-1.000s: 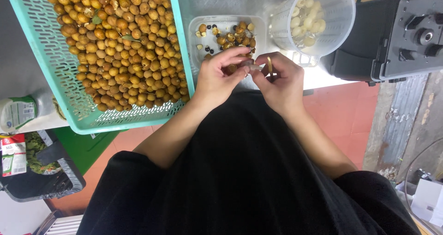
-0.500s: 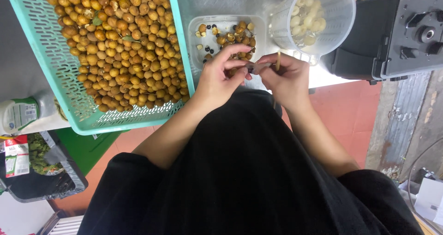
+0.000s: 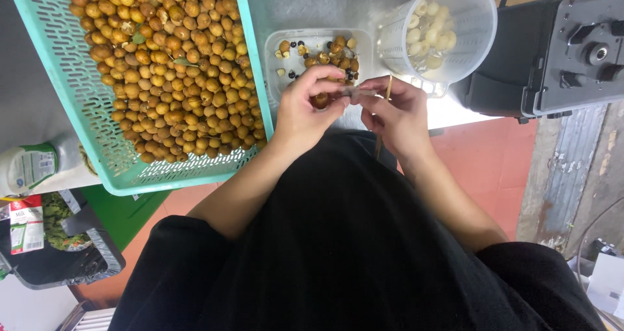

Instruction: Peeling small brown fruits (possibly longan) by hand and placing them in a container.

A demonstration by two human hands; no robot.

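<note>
hands (image 3: pixel 354 110) w/ fruit (image 3: pixel 320 100), teal basket (image 3: pixel 78 103)

A grey metal tabletop (image 3: pixel 325 6) carries four things. A turquoise slotted plastic basket (image 3: pixel 84 116) heaped with small brown round fruits sits at the left. Just beside it lies a shallow clear tray (image 3: pixel 276 51) with peels and dark seeds. A clear measuring jug (image 3: pixel 478 25) of pale peeled fruit follows, then a black machine (image 3: pixel 552 51) at the right.

Steel worktop (image 3: pixel 312 6), red tiled floor (image 3: pixel 494 168), black machine (image 3: pixel 552 51)
</note>
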